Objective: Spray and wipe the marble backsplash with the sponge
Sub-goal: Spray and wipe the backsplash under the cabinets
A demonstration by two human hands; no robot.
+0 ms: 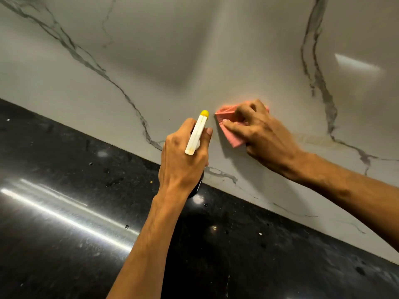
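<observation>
Your left hand (183,160) is at the centre of the frame, fingers clenched round the spray bottle (197,134). The bottle's white head runs up over your knuckles. Its yellow tip points at the backsplash (194,50), close to it; contact cannot be told. The dark bottle body shows just below your palm.

Your right hand (263,134) is just right of centre, with the arm coming in from the right edge. It grasps the pink sponge (235,139), thumb and curled fingers on top, and presses it flat against the marble. The sponge looks folded or ridged at its upper left corner. It sits just right of the yellow tip, low on the wall and a little above the counter line.

The backsplash fills the upper frame, pale grey with dark veins at left and right. There is a faint yellowish smear (313,139) right of your right hand.

The black speckled countertop (64,212) takes the lower left, with bright light streaks across it and small crumbs scattered about.
</observation>
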